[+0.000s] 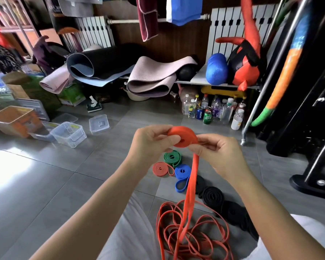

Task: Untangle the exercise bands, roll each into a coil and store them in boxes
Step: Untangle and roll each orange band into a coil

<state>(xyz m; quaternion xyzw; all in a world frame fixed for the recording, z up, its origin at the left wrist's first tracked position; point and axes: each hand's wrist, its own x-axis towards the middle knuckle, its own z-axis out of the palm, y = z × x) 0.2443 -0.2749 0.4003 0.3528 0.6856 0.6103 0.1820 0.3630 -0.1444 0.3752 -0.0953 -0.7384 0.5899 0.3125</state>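
Note:
I hold a half-rolled orange band coil (183,136) in front of me. My left hand (150,145) pinches its left side and my right hand (217,153) grips its right side. The band's loose tail (190,182) hangs down to a tangle of thin red bands (191,235) between my knees. On the floor beyond lie a green coil (172,158), a small red coil (160,169), a partly unrolled blue coil (182,172) and several black coils (214,197).
Clear plastic boxes (68,134) and a loose lid (99,123) sit on the tiled floor at left, beside an orange bin (15,120). Bottles and cans (212,111) stand under a shelf of rolled yoga mats (150,77). A black rack (308,109) stands at right.

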